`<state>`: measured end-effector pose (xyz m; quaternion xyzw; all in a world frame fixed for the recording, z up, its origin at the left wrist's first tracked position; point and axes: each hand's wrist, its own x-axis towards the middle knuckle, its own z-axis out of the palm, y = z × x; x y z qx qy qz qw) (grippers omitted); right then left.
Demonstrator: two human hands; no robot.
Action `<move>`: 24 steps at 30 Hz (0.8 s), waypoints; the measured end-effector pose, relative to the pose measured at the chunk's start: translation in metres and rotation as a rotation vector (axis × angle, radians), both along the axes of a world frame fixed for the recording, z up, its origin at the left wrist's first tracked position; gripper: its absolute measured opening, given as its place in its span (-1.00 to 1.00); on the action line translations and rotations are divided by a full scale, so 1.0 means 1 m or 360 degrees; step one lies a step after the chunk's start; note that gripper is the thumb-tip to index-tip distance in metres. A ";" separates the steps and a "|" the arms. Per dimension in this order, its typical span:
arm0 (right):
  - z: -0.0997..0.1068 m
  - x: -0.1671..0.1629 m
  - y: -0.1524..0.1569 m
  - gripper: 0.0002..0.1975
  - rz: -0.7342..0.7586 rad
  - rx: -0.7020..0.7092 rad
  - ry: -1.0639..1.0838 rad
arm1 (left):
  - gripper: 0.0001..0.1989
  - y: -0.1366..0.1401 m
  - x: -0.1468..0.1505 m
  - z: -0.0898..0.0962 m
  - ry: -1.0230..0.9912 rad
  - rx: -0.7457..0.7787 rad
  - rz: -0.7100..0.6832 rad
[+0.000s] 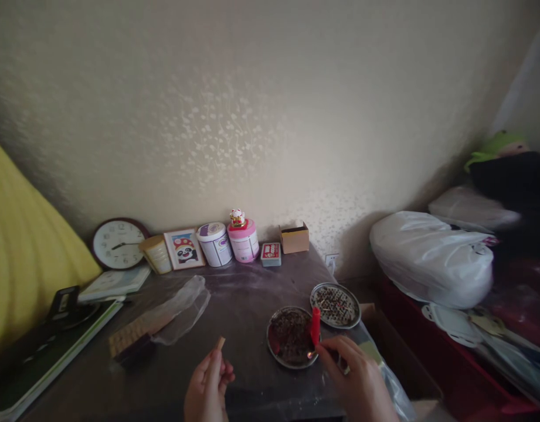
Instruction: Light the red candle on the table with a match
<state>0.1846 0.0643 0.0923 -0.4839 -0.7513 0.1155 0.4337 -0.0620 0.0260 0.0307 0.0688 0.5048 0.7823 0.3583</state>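
Left hand (207, 384) pinches a small tan stick (220, 343) upright above the table (234, 299), tip clear of the surface. Right hand (357, 381) grips a red lighter (315, 326) at the rim of the near metal dish (291, 337), its flame end tipped down over the dish's dark contents

hands 2 (207, 384) (357, 381) — metal dishes 2 (291, 337) (335, 305) — tubs 2 (214, 244) (244, 240) — clock 1 (119, 244)

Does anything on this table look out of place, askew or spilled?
Mostly clutter. A crumpled clear plastic bag lies loose mid-table, partly over a brown block. The wall clock stands propped against the wall. The perforated metal lid sits off its round dish. No spill visible.
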 end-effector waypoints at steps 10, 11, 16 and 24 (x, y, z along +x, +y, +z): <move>-0.001 0.000 0.000 -0.64 -0.0003 0.0014 -0.0003 | -0.54 -0.001 -0.002 0.002 -0.0007 -0.0023 -0.0008; -0.001 0.000 0.001 -0.64 -0.0002 0.0017 0.0003 | -0.54 -0.002 -0.003 0.002 -0.0004 -0.0020 -0.0007; -0.005 0.001 0.001 -0.69 0.0012 0.0012 0.0035 | -0.50 -0.002 -0.003 0.002 -0.0016 -0.0012 0.0006; -0.004 0.000 0.003 -0.78 0.0033 -0.0092 0.0125 | -0.48 -0.002 -0.003 0.006 -0.0064 -0.0002 0.0024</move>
